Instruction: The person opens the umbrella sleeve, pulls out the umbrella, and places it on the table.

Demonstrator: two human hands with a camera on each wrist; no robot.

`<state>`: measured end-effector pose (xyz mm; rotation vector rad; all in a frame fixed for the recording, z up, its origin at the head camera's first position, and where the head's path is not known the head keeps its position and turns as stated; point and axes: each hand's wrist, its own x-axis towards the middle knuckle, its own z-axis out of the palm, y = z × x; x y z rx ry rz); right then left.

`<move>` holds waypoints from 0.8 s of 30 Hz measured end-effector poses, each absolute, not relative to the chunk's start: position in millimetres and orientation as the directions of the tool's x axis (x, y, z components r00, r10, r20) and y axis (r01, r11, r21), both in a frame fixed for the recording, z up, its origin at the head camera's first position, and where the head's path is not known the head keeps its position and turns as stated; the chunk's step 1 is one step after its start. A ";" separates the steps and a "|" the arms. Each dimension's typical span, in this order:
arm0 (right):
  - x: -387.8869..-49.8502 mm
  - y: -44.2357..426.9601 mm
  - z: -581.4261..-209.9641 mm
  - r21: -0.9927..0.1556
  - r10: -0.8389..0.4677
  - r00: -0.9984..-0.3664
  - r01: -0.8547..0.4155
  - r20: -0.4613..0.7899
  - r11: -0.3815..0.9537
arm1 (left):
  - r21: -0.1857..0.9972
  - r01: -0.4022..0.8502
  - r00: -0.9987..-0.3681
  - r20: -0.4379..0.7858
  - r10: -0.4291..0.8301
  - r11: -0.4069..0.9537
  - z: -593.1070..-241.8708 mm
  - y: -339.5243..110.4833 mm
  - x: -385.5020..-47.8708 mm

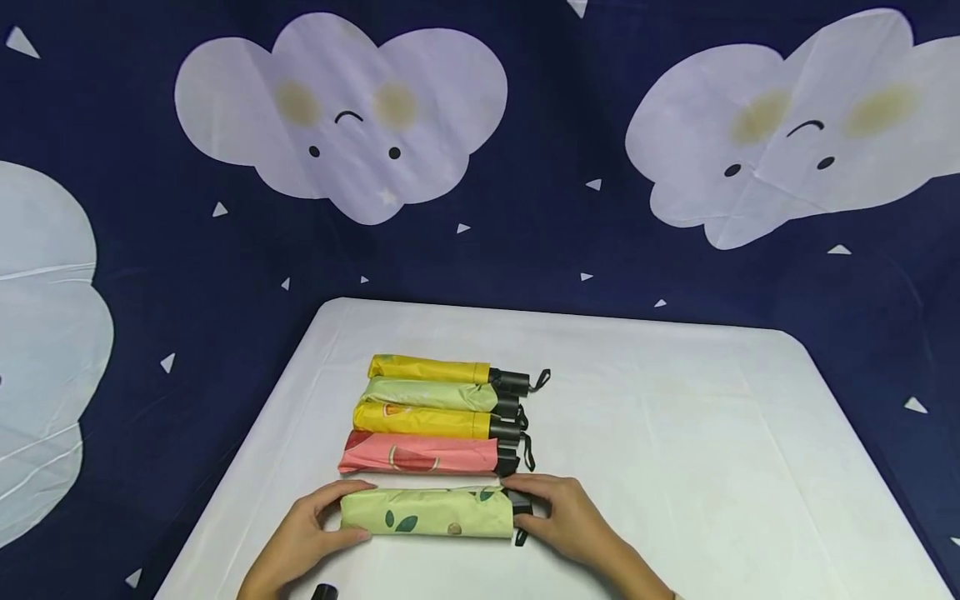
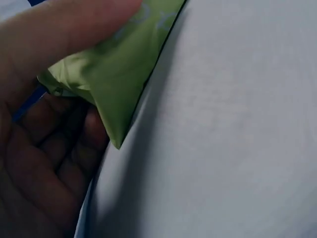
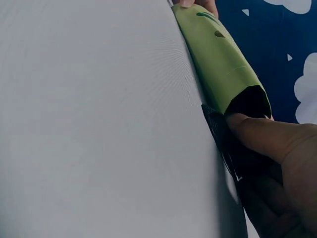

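A folded light-green umbrella (image 1: 427, 512) with a leaf print lies crosswise on the white table, its black handle (image 1: 521, 505) to the right. At its left end my left hand (image 1: 303, 529) grips the green fabric, thumb on the near side and fingers on the far side. My right hand (image 1: 566, 517) pinches the handle end; in the right wrist view the thumb (image 3: 267, 136) presses by the sleeve's dark opening. Just beyond lie a pink umbrella (image 1: 420, 454), a yellow one (image 1: 420, 419), a pale green one (image 1: 427, 394) and another yellow one (image 1: 427, 369), side by side.
The white table (image 1: 675, 450) has rounded far corners. Behind it hangs a dark blue cloth (image 1: 555, 150) printed with clouds. A small black object (image 1: 325, 592), cut off by the frame, shows at the near edge beside my left wrist. Wrist straps stick out from the umbrella handles.
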<state>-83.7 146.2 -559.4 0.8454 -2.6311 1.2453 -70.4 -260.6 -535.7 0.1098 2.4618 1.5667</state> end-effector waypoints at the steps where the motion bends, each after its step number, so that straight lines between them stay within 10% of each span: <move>1: -83.8 145.9 -560.6 -0.678 -0.434 -0.836 -0.535 0.337 0.504 | 0.897 -0.048 -0.974 -0.139 0.178 0.440 -535.4 -260.4 -70.9; 8: -82.7 146.9 -558.2 -0.764 -0.388 -0.866 -0.474 0.315 0.438 | 0.915 -0.007 -0.974 -0.096 0.203 0.404 -533.3 -262.1 -71.8; 16: -80.2 159.3 -526.2 -0.995 -0.331 -0.940 -0.094 0.078 0.033 | 0.995 0.033 -0.933 -0.003 0.361 0.092 -519.0 -260.1 -75.8; 24: -74.4 181.0 -476.5 -0.979 -0.257 -0.945 -0.203 0.203 -0.028 | 0.968 0.167 -0.866 0.234 0.442 -0.186 -492.3 -230.5 -86.9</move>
